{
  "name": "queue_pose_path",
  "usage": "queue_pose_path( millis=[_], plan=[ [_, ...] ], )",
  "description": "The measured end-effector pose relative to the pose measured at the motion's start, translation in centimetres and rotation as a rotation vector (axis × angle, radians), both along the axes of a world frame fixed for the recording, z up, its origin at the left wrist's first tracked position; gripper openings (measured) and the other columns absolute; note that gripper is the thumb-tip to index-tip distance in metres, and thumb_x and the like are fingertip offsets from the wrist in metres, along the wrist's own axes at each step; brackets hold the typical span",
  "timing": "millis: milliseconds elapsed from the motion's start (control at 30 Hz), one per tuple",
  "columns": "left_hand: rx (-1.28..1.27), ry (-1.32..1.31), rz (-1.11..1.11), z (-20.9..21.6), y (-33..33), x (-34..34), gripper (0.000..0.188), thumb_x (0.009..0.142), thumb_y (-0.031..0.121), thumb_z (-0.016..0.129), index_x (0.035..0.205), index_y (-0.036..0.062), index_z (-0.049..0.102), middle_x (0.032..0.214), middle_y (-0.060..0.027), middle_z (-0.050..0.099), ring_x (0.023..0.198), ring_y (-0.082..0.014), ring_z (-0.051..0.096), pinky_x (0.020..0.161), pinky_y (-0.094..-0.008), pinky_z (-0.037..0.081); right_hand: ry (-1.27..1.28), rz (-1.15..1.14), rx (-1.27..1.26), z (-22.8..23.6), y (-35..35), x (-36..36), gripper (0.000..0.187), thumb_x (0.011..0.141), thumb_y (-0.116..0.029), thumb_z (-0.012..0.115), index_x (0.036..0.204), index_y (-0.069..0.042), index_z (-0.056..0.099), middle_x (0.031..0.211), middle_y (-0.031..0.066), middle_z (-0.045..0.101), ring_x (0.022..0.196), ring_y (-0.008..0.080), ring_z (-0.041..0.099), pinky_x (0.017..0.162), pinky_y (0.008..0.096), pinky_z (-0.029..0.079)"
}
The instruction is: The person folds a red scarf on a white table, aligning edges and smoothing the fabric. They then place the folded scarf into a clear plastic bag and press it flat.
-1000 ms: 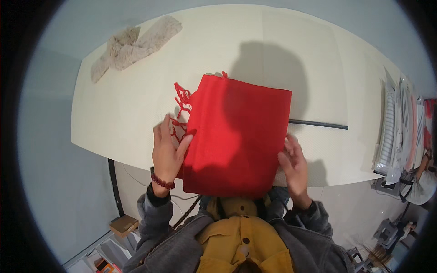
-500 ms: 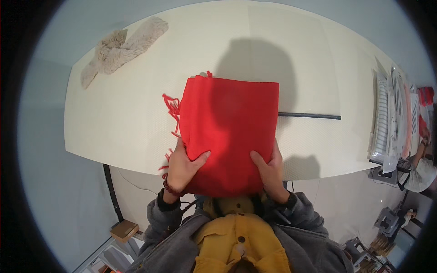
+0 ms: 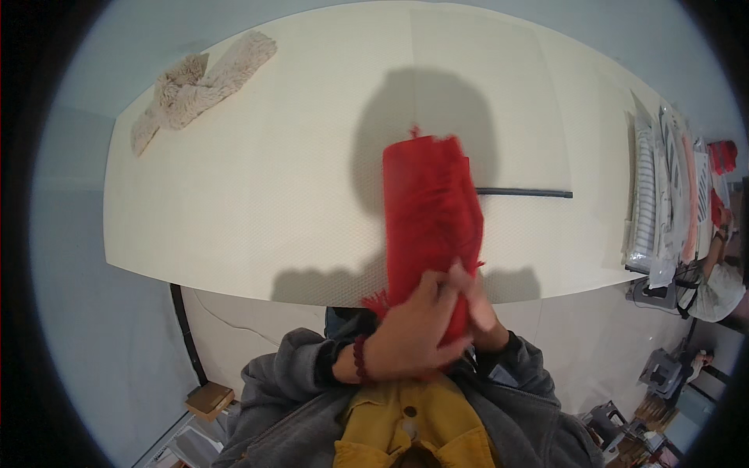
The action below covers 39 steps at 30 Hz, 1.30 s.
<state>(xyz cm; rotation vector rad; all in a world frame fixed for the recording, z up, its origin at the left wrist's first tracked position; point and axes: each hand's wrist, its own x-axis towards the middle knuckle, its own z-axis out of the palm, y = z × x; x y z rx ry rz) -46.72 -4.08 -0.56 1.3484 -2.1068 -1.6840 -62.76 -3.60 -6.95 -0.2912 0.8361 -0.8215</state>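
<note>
Though blurry, 1 R hand [image 3: 484, 313] in pinch on 1 red cloth [image 3: 427, 204], 1 L hand [image 3: 412, 331] atop, grip unclear

red cloth [image 3: 421, 203], cream table [image 3: 273, 195], pale beige fluffy piece [image 3: 187, 100], black strip [image 3: 530, 193], grey-and-white striped packet [image 3: 644, 199], dark red bead bracelet [image 3: 360, 360], mustard-yellow top [image 3: 370, 421], dark button [image 3: 410, 411], grey jacket [image 3: 273, 378], brown box [image 3: 209, 398]

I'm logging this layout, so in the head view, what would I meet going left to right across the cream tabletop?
Fluffy beige furry strip → folded red fringed cloth → thin straight black bar → row of flat packages in clear plastic.
</note>
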Motion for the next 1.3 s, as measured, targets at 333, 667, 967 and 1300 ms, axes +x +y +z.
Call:
queue_pose_path(
  millis=[333,667,967,1300],
  plan=[
    [-0.495,0.497,-0.274,5.0,-1.7,3.2,0.042,0.096,0.025,0.063,0.135,0.0106,0.059,0.119,-0.01,0.068,0.104,-0.0248,0.068,0.092,-0.0348,0.054,-0.761,-0.031,0.046,-12.3,2.3,-8.8,0.077,0.094,-0.039,0.06,0.153,-0.006,0.024,0.142,0.0175,0.05,0.099,0.0311,0.06,0.088,0.0433,0.049],
    [-0.819,-0.127,-0.034,-4.8,-11.6,0.0,0.042,0.093,0.021,0.066,0.132,0.0076,0.058,0.141,-0.0151,0.053,0.127,-0.0341,0.054,0.103,-0.0441,0.047,-1.186,0.296,-0.817,-10.8,-0.4,-17.0,0.094,0.088,-0.051,0.063,0.159,-0.014,0.014,0.156,0.0087,0.04,0.066,0.0255,0.065,0.057,0.0374,0.055],
    [-1.117,-0.446,-0.062,-9.2,-15.0,-4.3,0.046,0.085,0.032,0.073,0.123,0.0089,0.062,0.133,-0.018,0.056,0.128,-0.0339,0.054,0.092,-0.0424,0.055,-1.093,0.174,-0.832,-10.3,2.0,-18.4,0.085,0.083,-0.044,0.064,0.15,-0.009,0.025,0.142,0.0119,0.048,0.07,0.0291,0.066,0.061,0.04,0.055],
    [-0.921,-0.319,-0.061,-7.7,-16.6,-3.0,0.022,0.088,0.025,0.068,0.108,0.0152,0.068,0.12,-0.0017,0.065,0.112,-0.0217,0.063,0.073,-0.0379,0.06,-0.993,0.063,-0.734,-10.5,3.7,-18.9,0.073,0.077,-0.035,0.064,0.137,-0.001,0.041,0.123,0.017,0.058,0.078,0.0342,0.066,0.07,0.0439,0.055]
  ],
)
